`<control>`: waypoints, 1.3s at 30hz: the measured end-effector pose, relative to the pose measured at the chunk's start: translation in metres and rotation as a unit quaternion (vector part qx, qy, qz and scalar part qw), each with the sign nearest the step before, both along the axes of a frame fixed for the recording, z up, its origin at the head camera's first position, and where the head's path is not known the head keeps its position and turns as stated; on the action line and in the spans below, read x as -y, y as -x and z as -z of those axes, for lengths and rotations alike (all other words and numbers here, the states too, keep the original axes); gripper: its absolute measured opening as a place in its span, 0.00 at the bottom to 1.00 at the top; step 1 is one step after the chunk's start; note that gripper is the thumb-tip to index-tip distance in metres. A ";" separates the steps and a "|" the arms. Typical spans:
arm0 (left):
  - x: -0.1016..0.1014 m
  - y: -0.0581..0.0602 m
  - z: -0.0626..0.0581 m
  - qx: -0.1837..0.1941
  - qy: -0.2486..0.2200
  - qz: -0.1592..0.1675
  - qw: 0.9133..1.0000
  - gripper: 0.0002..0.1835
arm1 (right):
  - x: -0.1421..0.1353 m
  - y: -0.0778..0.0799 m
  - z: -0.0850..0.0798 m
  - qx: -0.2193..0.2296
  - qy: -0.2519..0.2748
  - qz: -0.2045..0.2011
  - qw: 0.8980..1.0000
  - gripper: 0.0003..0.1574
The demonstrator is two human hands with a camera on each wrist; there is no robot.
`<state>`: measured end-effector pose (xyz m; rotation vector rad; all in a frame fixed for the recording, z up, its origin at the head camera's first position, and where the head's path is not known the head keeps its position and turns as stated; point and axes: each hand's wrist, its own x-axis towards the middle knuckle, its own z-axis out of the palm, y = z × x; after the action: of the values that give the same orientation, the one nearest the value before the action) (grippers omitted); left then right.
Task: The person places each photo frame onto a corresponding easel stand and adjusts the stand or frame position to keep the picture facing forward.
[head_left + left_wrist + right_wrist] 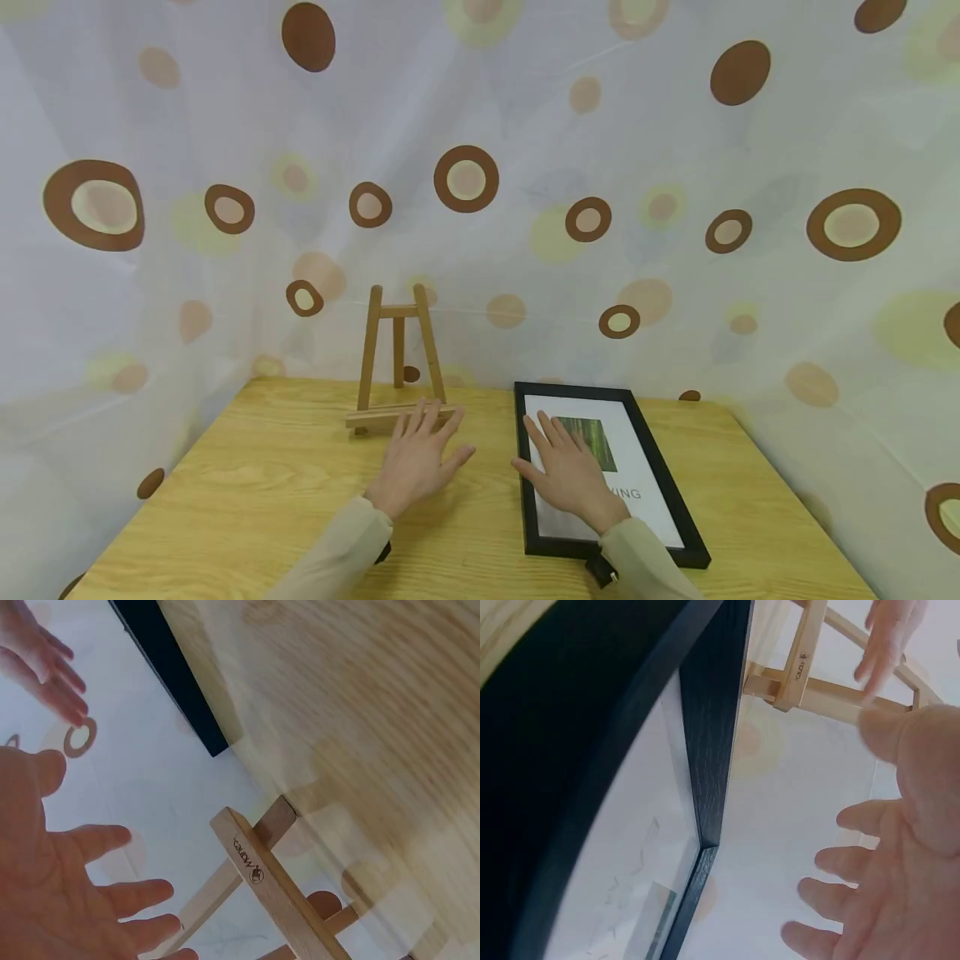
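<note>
A small wooden easel (431,350) stands upright at the back left of the table, and its ledge shows printed lettering in the left wrist view. To its right a black picture frame (660,462) lies flat, holding a white sheet with a green forest picture and some lettering. My left hand (417,458) hovers palm down in front of the easel's ledge (262,877), fingers straight and spread. Over the picture frame my right hand (570,475) is held the same way, covering part of the picture. Both hands hold nothing and appear apart from the things below.
The wooden table (225,483) has light grain and reaches back to a white curtain (510,100) with brown and yellow circles. The curtain also hangs along the left and right sides. Dark wrist straps (600,571) show at the cuffs.
</note>
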<state>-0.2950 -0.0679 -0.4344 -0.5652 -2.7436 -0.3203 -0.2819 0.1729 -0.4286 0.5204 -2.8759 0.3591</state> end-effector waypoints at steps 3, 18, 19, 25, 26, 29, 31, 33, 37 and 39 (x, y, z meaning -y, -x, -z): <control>-0.003 0.002 0.002 0.000 -0.014 0.003 1.000 0.34 | -0.002 0.000 -0.002 0.002 0.026 -0.004 1.000 0.42; -0.013 0.003 0.004 0.115 -0.197 0.048 0.972 0.39 | -0.024 0.005 0.001 0.110 0.205 0.018 0.972 0.27; -0.014 0.003 0.004 0.128 -0.211 0.049 0.968 0.39 | -0.025 0.005 0.002 0.113 0.210 0.020 0.971 0.26; -0.017 0.004 0.008 0.157 -0.244 0.055 0.955 0.39 | -0.038 0.005 0.003 0.126 0.235 0.034 0.963 0.23; -0.018 0.004 0.009 0.163 -0.247 0.057 0.954 0.38 | -0.042 0.004 0.002 0.128 0.237 0.039 0.962 0.23; -0.022 0.005 0.012 0.187 -0.265 0.062 0.944 0.36 | -0.053 0.002 0.001 0.143 0.249 0.058 0.956 0.24; -0.023 0.006 0.013 0.207 -0.283 0.063 0.935 0.36 | -0.062 0.001 0.001 0.160 0.261 0.069 0.949 0.25; -0.025 0.007 0.014 0.226 -0.300 0.057 0.925 0.36 | -0.070 0.001 0.001 0.183 0.283 0.074 0.938 0.24; -0.028 0.008 0.017 0.247 -0.323 0.051 0.912 0.36 | -0.088 -0.001 0.002 0.232 0.326 0.074 0.913 0.26; -0.029 0.008 0.019 0.252 -0.327 0.051 0.909 0.35 | -0.099 -0.002 0.003 0.250 0.339 0.075 0.904 0.26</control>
<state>-0.3035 -0.0387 -0.4531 -0.4756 -2.7908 -1.5270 -0.2797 0.2715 -0.4311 0.0734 -2.9098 1.5813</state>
